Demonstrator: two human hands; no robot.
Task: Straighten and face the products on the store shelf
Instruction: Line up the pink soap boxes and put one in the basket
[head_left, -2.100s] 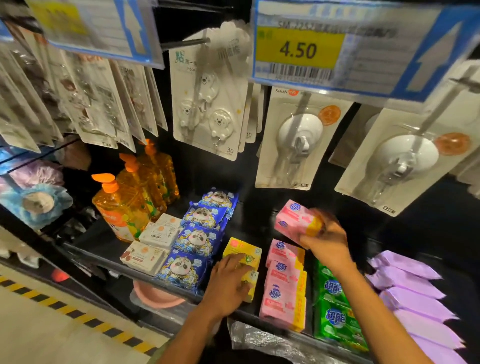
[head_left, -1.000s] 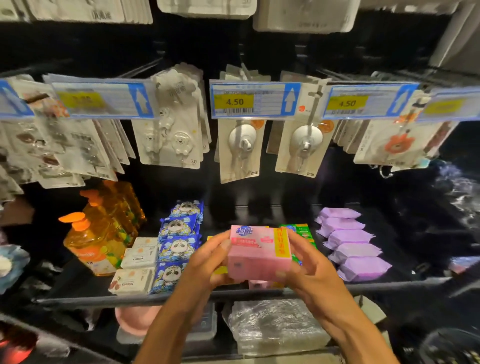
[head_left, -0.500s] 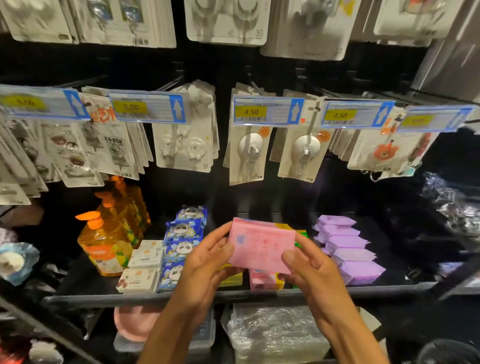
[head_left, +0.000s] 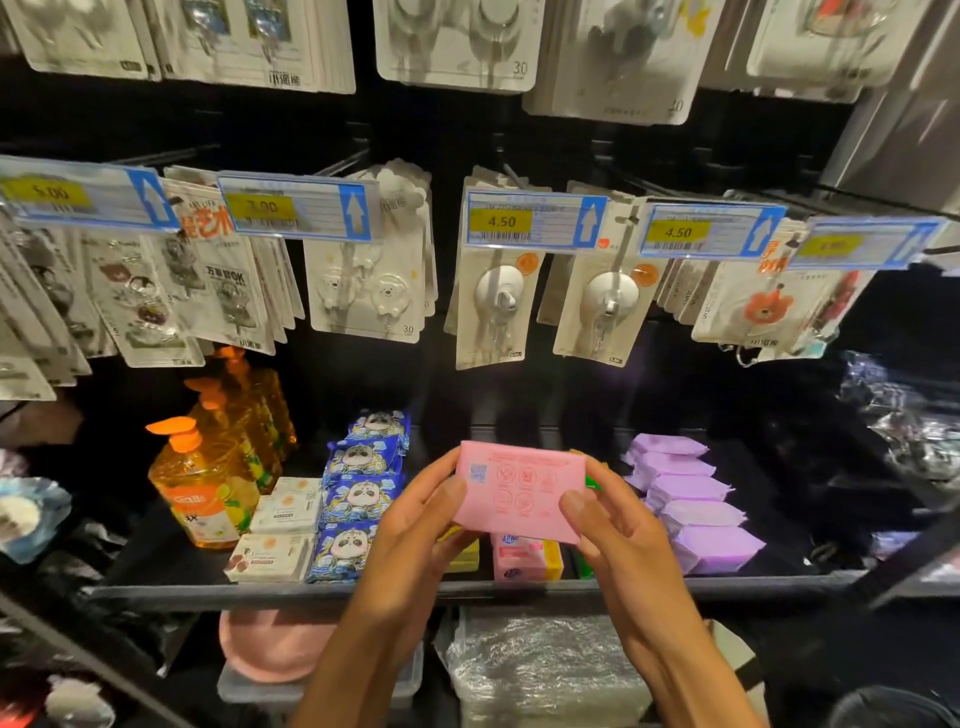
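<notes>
Showing the pink pack (head_left: 519, 488) pinched at its short ends by left hand (head_left: 415, 525) and right hand (head_left: 618, 530), long axis level, back panel outward, directly above its pink row (head_left: 524, 558) on the shelf (head_left: 753, 584).

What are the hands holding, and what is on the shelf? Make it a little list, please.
held: pink pack, lifted in front of the shelf
left grip: pinches its left end
right grip: pinches its right end
side showing: small symbols and a code square
shelf, left: orange bottles, white boxes, panda packs
shelf, right: purple packs
below the held pack: second pink pack
above: price tags, two read 4.50
</notes>
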